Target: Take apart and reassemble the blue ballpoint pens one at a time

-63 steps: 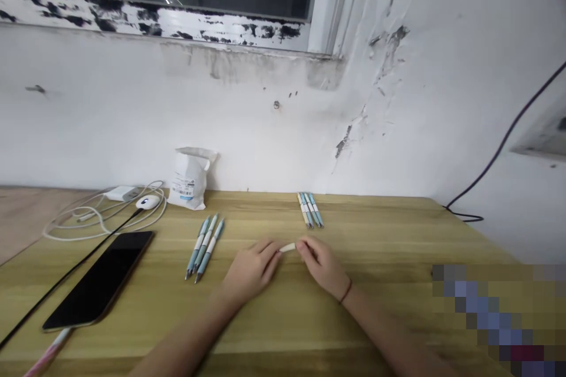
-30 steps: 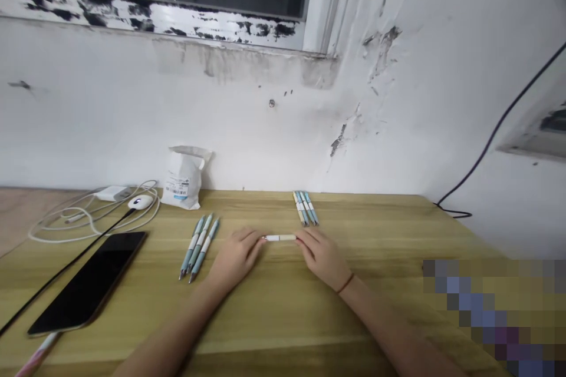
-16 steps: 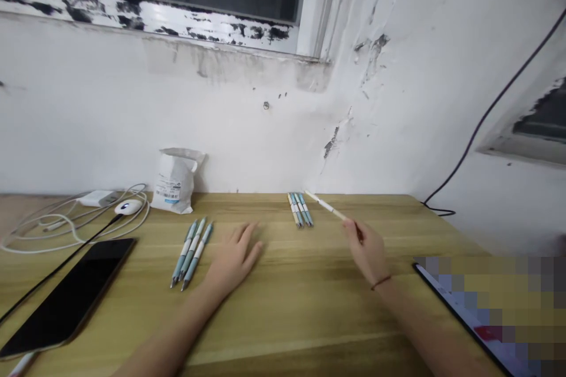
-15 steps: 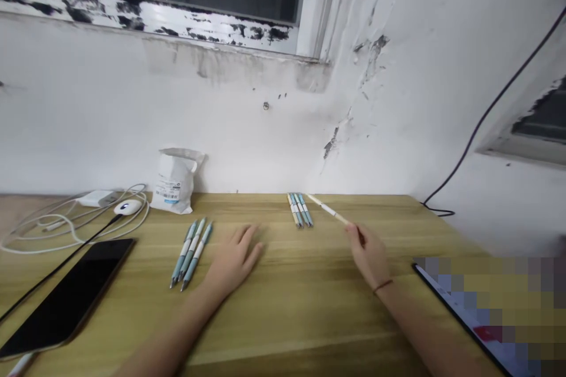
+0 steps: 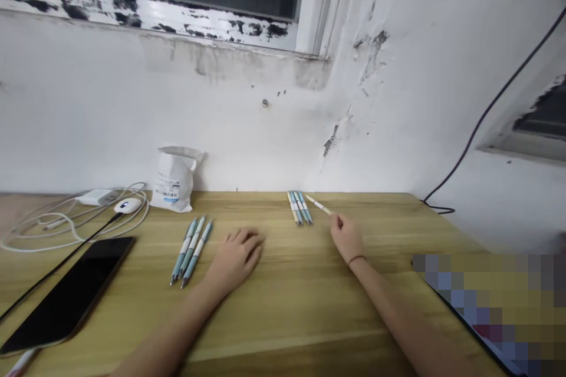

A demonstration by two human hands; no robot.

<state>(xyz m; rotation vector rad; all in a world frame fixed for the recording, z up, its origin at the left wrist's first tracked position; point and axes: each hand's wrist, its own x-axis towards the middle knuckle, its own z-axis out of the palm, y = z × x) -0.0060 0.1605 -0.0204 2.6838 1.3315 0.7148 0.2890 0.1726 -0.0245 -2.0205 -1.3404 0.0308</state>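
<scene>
My right hand (image 5: 348, 237) is closed on the near end of a cream and white pen (image 5: 317, 204), whose far end points up and left toward the wall. Just left of that pen, several blue, white and cream pens (image 5: 300, 208) lie side by side. My left hand (image 5: 236, 256) rests on the wooden table with its fingers slightly curled and apart, holding nothing. To its left lie three blue-green and white pens (image 5: 191, 252), slanting in a loose group.
A white packet (image 5: 173, 179) stands against the wall. White cables (image 5: 73, 230) with a charger (image 5: 97, 197) and a white round device (image 5: 128, 205) lie at left, near a black phone (image 5: 71, 294). A partly pixelated screen (image 5: 499, 312) is at right.
My right hand has moved left and away from me with the pen, closer to the row of pens. The left hand's fingers have curled a little.
</scene>
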